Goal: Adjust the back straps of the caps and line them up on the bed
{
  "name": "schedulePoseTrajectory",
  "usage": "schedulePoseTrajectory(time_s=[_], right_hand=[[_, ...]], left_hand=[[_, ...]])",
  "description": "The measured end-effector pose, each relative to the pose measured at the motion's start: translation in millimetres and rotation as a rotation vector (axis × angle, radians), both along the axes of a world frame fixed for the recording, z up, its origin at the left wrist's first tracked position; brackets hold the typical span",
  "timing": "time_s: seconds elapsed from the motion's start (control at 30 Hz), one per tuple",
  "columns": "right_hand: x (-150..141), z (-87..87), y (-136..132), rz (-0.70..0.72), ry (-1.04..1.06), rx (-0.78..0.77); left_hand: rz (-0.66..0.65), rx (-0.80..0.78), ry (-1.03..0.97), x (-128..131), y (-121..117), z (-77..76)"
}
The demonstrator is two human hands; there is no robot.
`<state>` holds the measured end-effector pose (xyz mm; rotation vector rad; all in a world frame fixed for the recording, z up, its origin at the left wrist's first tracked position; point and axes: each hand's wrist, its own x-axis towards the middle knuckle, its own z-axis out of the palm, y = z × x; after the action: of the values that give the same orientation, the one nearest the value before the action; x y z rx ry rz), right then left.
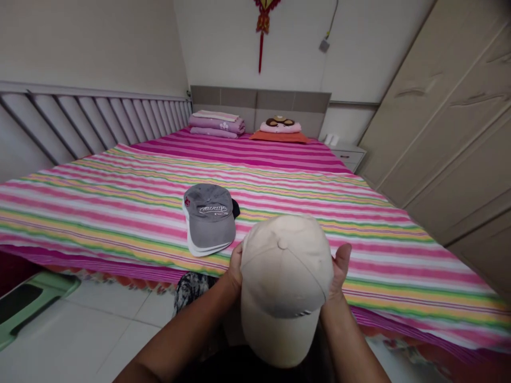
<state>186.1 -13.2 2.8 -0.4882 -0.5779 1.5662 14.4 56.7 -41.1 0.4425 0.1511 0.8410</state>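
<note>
A beige baseball cap is held up in front of me, its brim pointing down toward my body. My left hand grips the cap's left side, with most of its fingers hidden behind it. On the opposite side my right hand supports the cap; its thumb sticks out, and the other fingers are out of sight. To the left of the held cap, a grey baseball cap with white lettering lies on the bed, stacked over a white cap. Something black shows at the stack's right edge.
A striped sheet covers the bed. Folded purple bedding and a pink pillow-like stack lie by the headboard. A green stool stands at lower left, a nightstand and wardrobe at right.
</note>
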Motion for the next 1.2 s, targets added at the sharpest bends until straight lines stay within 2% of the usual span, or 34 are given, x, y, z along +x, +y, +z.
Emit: schedulePoseTrajectory(time_s=[0.13,0.2,0.33,0.43,0.6,0.77,0.9,1.03,1.1,1.2], right_hand=[[5.6,-6.5,0.1,-0.047,-0.003,-0.066],[10.2,-10.5,-0.7,-0.109,-0.017,-0.111],[23.4,-14.9,-5.4,-0.283,-0.006,-0.161],[32.4,-15.4,-10.4,-0.324,-0.021,-0.155],[37.8,-15.1,-14.0,-0.292,0.007,-0.191],[28.0,-24.9,-21.7,-0.207,0.045,-0.199],[6.6,-45.1,-45.3,-0.085,0.062,-0.197],[-13.2,-67.0,-74.7,-0.02,0.1,-0.206],[-16.0,-72.7,-85.3,-0.027,0.112,-0.218],[-8.6,-70.9,-92.4,-0.075,0.108,-0.218]], left_hand=[[0.0,-0.103,-0.026,-0.1,0.7,10.3],[-0.029,-0.106,-0.023,1.4,1.1,11.8],[-0.112,-0.101,0.003,10.9,-1.3,8.0],[-0.144,-0.094,0.025,18.4,-4.7,2.9],[-0.213,-0.095,0.054,22.3,-8.9,-0.6],[-0.176,-0.122,0.045,21.0,-7.0,3.5],[-0.17,-0.145,0.033,19.0,0.8,7.1],[-0.134,-0.17,0.007,19.2,7.7,7.7],[-0.134,-0.175,0.009,21.0,8.9,7.1],[-0.146,-0.151,0.013,25.8,7.0,7.1]])
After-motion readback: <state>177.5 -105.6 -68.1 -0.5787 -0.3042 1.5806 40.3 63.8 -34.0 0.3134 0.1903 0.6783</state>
